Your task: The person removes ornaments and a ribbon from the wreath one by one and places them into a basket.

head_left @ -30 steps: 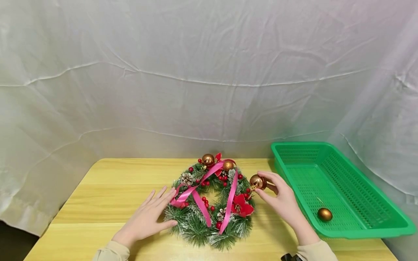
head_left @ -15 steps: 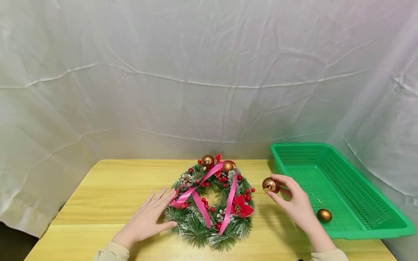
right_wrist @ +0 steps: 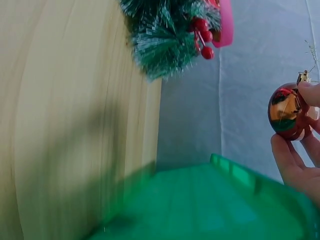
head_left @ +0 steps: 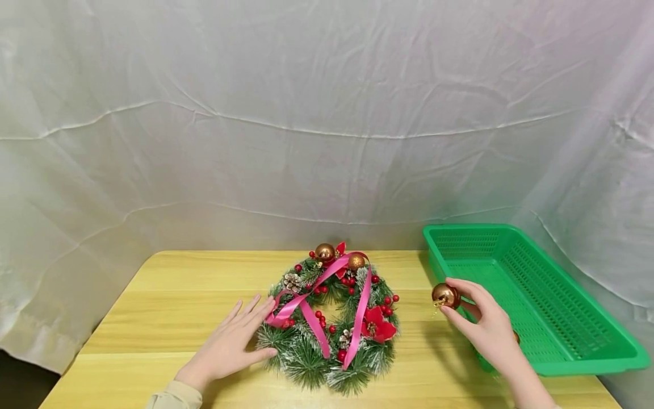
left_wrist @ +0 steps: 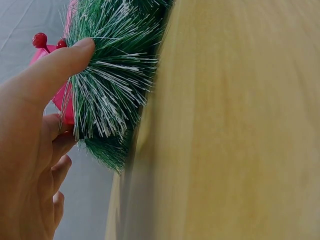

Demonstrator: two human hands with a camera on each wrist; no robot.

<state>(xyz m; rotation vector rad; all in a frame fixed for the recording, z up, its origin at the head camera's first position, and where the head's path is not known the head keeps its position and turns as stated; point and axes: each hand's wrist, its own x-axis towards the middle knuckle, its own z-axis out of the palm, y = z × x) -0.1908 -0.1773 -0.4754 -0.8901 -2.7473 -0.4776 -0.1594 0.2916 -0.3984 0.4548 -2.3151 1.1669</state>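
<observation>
A green wreath (head_left: 306, 363) with frosted tips, red berries, pine cones, red flowers and a pink ribbon (head_left: 364, 309) lies on the table. At its left side rests my left hand (head_left: 230, 341), fingers fairly straight and touching the greenery. In the left wrist view the thumb lies against the needles. A shiny copper bauble (head_left: 445, 296) with a gold cap is pinched between the thumb and fingers of my right hand (head_left: 487, 329). That hand is above the left rim of the green basket (head_left: 572, 369). The right wrist view shows the bauble (right_wrist: 285, 111) held clear of the table.
A second bauble (head_left: 516, 337) in the basket is mostly hidden behind my right hand. Two more baubles, one shiny (head_left: 325, 252) and one glittery (head_left: 356, 261), sit on the wreath's far side. A grey cloth (head_left: 306, 142) hangs behind the wooden table (head_left: 179, 307).
My right hand has carried the copper bauble away from the wreath's right edge, rightward to the basket's rim. The left hand has stayed in place.
</observation>
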